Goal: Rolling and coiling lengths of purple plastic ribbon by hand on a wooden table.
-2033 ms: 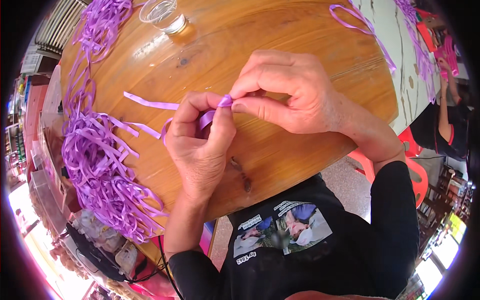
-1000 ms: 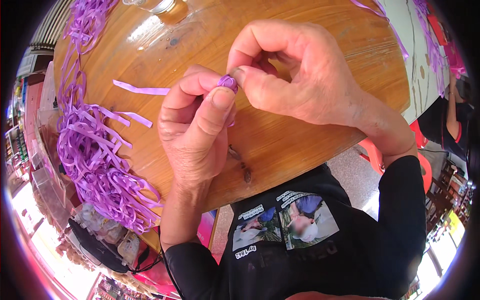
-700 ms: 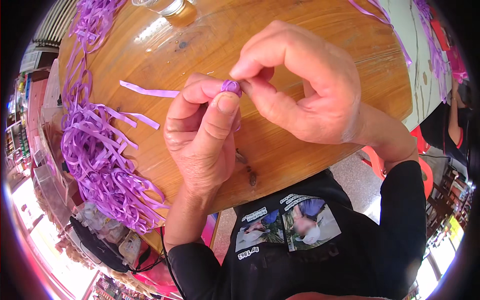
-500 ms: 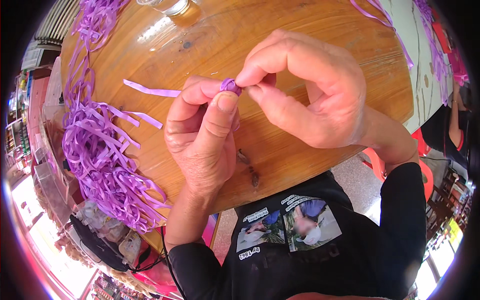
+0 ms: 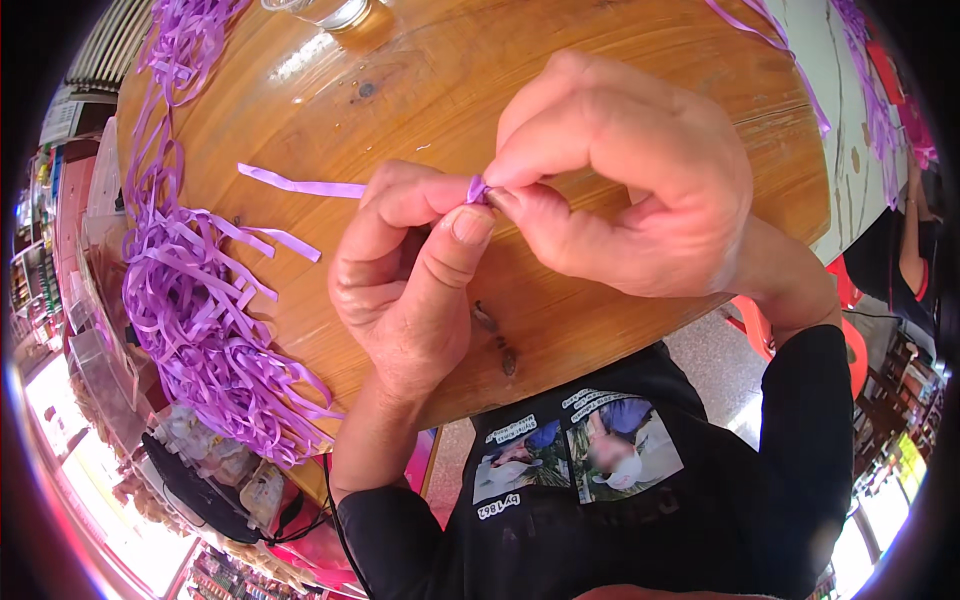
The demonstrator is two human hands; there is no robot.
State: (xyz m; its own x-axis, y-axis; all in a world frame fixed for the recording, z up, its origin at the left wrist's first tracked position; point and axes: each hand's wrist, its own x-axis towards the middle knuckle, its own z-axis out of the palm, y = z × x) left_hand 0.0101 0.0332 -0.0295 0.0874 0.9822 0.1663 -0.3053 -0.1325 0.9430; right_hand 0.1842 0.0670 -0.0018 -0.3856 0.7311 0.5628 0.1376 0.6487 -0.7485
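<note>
A small folded piece of purple ribbon (image 5: pixel 478 190) sits between my two hands above the wooden table. My left hand (image 5: pixel 408 270) is closed, with thumb and forefinger pinching the ribbon from the left. From the right, my right hand (image 5: pixel 635 180) pinches the ribbon's other side between thumb and fingertip. A flat ribbon tail (image 5: pixel 300 186) sticks out to the left behind my left hand's fingers. Most of the folded part is covered by my fingertips.
A large tangled heap of purple ribbon (image 5: pixel 200 320) lies along the table's left edge. A clear glass (image 5: pixel 325 10) stands at the far side of the wooden table (image 5: pixel 420 90). More ribbon strands (image 5: pixel 775 45) hang at the far right, near a white marbled surface (image 5: pixel 835 120).
The folded ribbon and my left fingertips have moved slightly right and down. My right thumb and finger now pinch right at the ribbon, hiding more of it.
</note>
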